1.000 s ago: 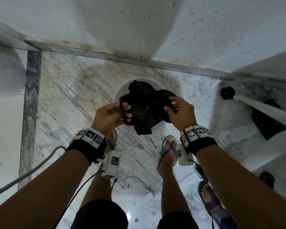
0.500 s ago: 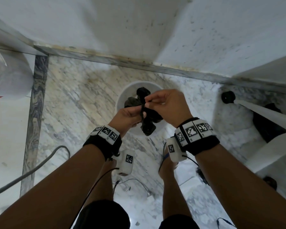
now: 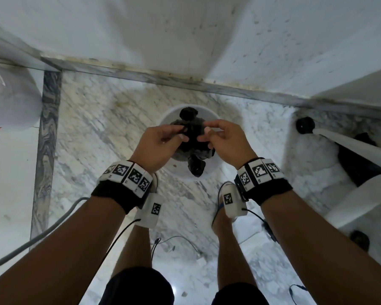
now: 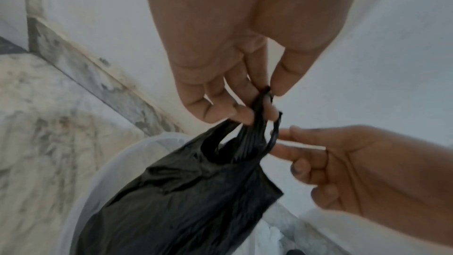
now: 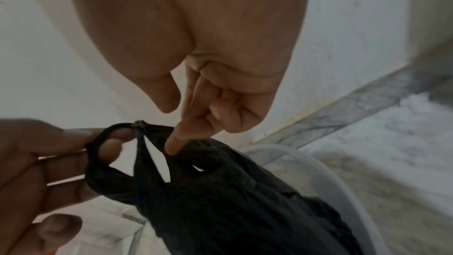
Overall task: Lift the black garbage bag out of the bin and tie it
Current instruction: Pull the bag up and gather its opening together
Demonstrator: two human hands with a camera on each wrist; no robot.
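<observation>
The black garbage bag (image 3: 191,142) hangs over the round white bin (image 3: 209,172), its lower part still inside the rim (image 4: 110,172). My left hand (image 3: 180,134) pinches the bunched handle loops (image 4: 262,104) between thumb and fingers and holds the bag (image 4: 183,201) up. My right hand (image 3: 204,135) is close beside it, thumb apart. Its straight index finger (image 5: 172,145) pokes down against the bag (image 5: 232,201) at a handle loop, with the other fingers curled. One thin loop lies around my left fingers (image 5: 110,143).
The bin stands on a marble floor against a white wall corner (image 3: 185,78). A white frame with black feet (image 3: 305,125) leans at the right. A grey hose (image 3: 53,225) and thin cables (image 3: 174,238) lie near my sandalled feet.
A second ago both hands held the bag's mouth spread wide. They drew together and bunched the handles. Now the left hand alone pinches them, and the right hand has loosened to one touching finger.
</observation>
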